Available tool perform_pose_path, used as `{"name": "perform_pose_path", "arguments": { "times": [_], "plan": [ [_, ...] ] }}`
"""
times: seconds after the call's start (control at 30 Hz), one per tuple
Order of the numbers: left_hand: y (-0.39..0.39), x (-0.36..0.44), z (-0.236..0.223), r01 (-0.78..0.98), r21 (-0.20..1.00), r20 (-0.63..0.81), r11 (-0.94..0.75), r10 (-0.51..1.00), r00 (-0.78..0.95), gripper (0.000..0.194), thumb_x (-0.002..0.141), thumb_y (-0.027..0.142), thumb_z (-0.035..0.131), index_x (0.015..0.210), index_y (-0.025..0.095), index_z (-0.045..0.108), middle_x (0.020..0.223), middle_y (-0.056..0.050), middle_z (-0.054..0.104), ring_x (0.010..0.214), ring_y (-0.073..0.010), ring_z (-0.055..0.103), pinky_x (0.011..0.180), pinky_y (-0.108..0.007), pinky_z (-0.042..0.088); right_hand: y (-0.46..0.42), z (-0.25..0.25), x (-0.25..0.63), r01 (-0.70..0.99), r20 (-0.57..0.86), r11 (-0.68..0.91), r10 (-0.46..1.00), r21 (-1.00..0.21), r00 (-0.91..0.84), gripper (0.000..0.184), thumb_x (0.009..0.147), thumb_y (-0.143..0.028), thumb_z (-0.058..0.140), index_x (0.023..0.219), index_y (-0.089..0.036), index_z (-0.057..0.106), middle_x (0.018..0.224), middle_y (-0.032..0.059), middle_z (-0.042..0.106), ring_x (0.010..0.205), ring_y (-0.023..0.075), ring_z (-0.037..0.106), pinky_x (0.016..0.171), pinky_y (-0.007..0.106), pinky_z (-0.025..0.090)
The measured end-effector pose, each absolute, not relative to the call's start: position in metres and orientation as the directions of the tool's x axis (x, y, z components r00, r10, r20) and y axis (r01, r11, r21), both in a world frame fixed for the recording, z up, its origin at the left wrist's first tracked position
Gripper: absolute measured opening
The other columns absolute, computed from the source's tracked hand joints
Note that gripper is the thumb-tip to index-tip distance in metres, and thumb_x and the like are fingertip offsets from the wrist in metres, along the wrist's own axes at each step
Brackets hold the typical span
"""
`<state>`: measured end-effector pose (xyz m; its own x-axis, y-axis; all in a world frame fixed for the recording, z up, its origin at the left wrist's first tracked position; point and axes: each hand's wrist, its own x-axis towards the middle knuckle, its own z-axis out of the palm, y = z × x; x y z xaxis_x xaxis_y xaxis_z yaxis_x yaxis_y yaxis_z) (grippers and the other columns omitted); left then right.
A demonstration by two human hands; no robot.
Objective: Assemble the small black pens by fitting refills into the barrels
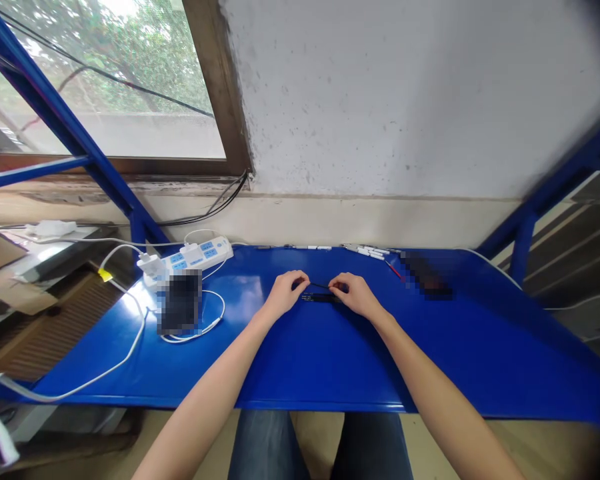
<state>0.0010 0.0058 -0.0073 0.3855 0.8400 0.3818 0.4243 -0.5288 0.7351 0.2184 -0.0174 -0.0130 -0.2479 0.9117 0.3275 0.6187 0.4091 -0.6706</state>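
Note:
My left hand (286,291) and my right hand (354,293) meet over the middle of the blue table (330,360). Both have curled fingers pinching the ends of a thin black strip (319,286) stretched between them. Just below it a slim black bar-shaped object (320,298) lies on the table, partly under my right fingers. What the strip is cannot be made out.
A white power strip (187,257) with white cables (130,347) sits at the back left, beside a blurred dark rectangle (180,301). Several small white parts (373,251) and a red-tipped piece (394,269) lie by the wall; a blurred dark object (426,275) lies right of them.

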Motion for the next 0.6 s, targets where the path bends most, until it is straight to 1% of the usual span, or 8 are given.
{"name": "perform_pose_path", "arguments": {
  "times": [0.07, 0.13, 0.33, 0.43, 0.5, 0.53, 0.6],
  "plan": [
    [0.0064, 0.0007, -0.0080, 0.482, 0.676, 0.377, -0.557, 0.824, 0.423, 0.014, 0.085, 0.026, 0.055, 0.079, 0.020, 0.066, 0.081, -0.005, 0.067, 0.080, -0.0203, 0.059, 0.078, -0.032, 0.043, -0.0170, -0.0143, 0.2182, 0.669, 0.328, 0.428, 0.902, -0.607, -0.280, 0.010, 0.078, -0.015, 0.059, 0.078, -0.020, 0.068, 0.073, 0.0022, 0.063, 0.072, 0.0169, 0.053, 0.072, 0.031, 0.041],
    [0.0070, 0.0010, -0.0094, 0.523, 0.637, 0.366, -0.566, 0.820, 0.441, 0.015, 0.085, 0.025, 0.054, 0.078, 0.020, 0.067, 0.083, -0.006, 0.067, 0.082, -0.0211, 0.059, 0.080, -0.034, 0.043, -0.0164, -0.0164, 0.2180, 0.692, 0.325, 0.436, 0.898, -0.575, -0.295, 0.012, 0.079, -0.013, 0.058, 0.078, -0.020, 0.068, 0.074, 0.0030, 0.063, 0.073, 0.0171, 0.053, 0.072, 0.031, 0.042],
    [0.0070, 0.0016, -0.0126, 0.569, 0.584, 0.358, -0.579, 0.813, 0.460, 0.019, 0.086, 0.025, 0.050, 0.079, 0.021, 0.068, 0.090, -0.007, 0.068, 0.086, -0.0219, 0.059, 0.086, -0.037, 0.042, -0.0156, -0.0210, 0.2175, 0.702, 0.299, 0.435, 0.900, -0.564, -0.317, 0.016, 0.079, -0.011, 0.056, 0.082, -0.019, 0.069, 0.081, 0.0046, 0.062, 0.075, 0.0163, 0.055, 0.073, 0.030, 0.044],
    [0.0077, 0.0006, -0.0133, 0.559, 0.573, 0.392, -0.600, 0.799, 0.455, 0.021, 0.087, 0.023, 0.049, 0.079, 0.021, 0.068, 0.089, -0.007, 0.068, 0.084, -0.0215, 0.058, 0.088, -0.038, 0.041, -0.0173, -0.0195, 0.2173, 0.700, 0.327, 0.457, 0.888, -0.548, -0.324, 0.014, 0.083, -0.017, 0.056, 0.083, -0.019, 0.069, 0.080, 0.0052, 0.062, 0.077, 0.0175, 0.055, 0.075, 0.031, 0.044],
    [0.0082, -0.0002, -0.0132, 0.562, 0.571, 0.411, -0.599, 0.801, 0.436, 0.021, 0.087, 0.022, 0.048, 0.079, 0.021, 0.068, 0.087, -0.007, 0.068, 0.083, -0.0215, 0.057, 0.086, -0.038, 0.041, -0.0196, -0.0177, 0.2166, 0.688, 0.342, 0.481, 0.875, -0.543, -0.342, 0.012, 0.085, -0.024, 0.058, 0.088, -0.019, 0.069, 0.084, 0.0060, 0.063, 0.082, 0.0189, 0.056, 0.079, 0.033, 0.044],
    [0.0083, -0.0005, -0.0130, 0.570, 0.571, 0.414, -0.591, 0.807, 0.421, 0.021, 0.086, 0.022, 0.048, 0.079, 0.021, 0.068, 0.087, -0.007, 0.068, 0.083, -0.0216, 0.057, 0.084, -0.037, 0.042, -0.0210, -0.0169, 0.2160, 0.684, 0.341, 0.491, 0.870, -0.539, -0.356, 0.014, 0.085, -0.028, 0.061, 0.092, -0.019, 0.068, 0.088, 0.0066, 0.063, 0.085, 0.0197, 0.056, 0.081, 0.034, 0.044],
    [0.0083, -0.0010, -0.0122, 0.595, 0.567, 0.416, -0.569, 0.822, 0.390, 0.020, 0.086, 0.021, 0.048, 0.080, 0.021, 0.068, 0.086, -0.007, 0.068, 0.083, -0.0218, 0.057, 0.081, -0.036, 0.043, -0.0237, -0.0155, 0.2143, 0.687, 0.328, 0.509, 0.860, -0.519, -0.390, 0.024, 0.081, -0.033, 0.067, 0.102, -0.020, 0.066, 0.096, 0.0077, 0.062, 0.092, 0.0213, 0.055, 0.085, 0.036, 0.043]
  ]
}}
